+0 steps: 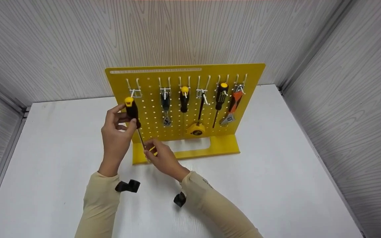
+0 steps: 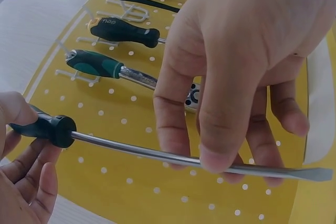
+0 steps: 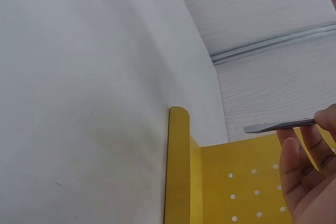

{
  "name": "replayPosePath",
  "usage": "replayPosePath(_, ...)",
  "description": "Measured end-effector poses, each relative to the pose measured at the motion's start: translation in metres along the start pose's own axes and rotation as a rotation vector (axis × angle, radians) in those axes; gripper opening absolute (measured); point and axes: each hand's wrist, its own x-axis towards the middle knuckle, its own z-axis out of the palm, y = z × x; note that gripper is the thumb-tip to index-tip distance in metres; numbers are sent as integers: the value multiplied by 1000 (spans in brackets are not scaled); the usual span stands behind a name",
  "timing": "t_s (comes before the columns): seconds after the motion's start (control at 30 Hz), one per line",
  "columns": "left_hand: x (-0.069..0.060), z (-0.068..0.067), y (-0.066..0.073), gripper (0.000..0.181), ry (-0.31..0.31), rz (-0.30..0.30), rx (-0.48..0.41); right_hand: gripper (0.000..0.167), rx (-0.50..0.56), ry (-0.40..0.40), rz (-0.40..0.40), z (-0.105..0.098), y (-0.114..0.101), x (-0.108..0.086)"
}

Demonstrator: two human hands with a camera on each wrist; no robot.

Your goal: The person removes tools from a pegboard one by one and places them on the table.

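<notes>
A flat-blade screwdriver (image 1: 132,110) with a black handle and yellow end is held at a tilt in front of the left side of a yellow pegboard (image 1: 150,114). My left hand (image 1: 117,130) grips its handle between thumb and fingers. Lower down, my right hand (image 1: 164,158) pinches the metal shaft near the tip. In the left wrist view, the right thumb lies over the screwdriver (image 2: 131,151), with fingers behind it. The flat blade (image 3: 265,127) sticks out past the right hand (image 3: 312,187) in the right wrist view.
A bare white hook (image 1: 136,94) sits above the screwdriver handle. Along the board hang a ratchet wrench (image 1: 166,105), more screwdrivers including a yellow-capped one (image 1: 184,99), a tape measure (image 1: 197,130) and an orange-handled adjustable wrench (image 1: 234,102). The board stands on a white table (image 1: 276,172).
</notes>
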Motion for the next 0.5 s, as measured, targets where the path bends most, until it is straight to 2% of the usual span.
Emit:
replayPosePath(0.2,-5,-2,1,44,0,12,8,22,14,-15,11,-1,2,-1)
replayPosePath(0.43,-10,-6,1,47,-29,61,25,23,-15,-27,-91,-7,11,-5)
replayPosePath(0.5,-12,-7,0,48,-40,65,27,24,-21,-28,-95,-11,14,-7)
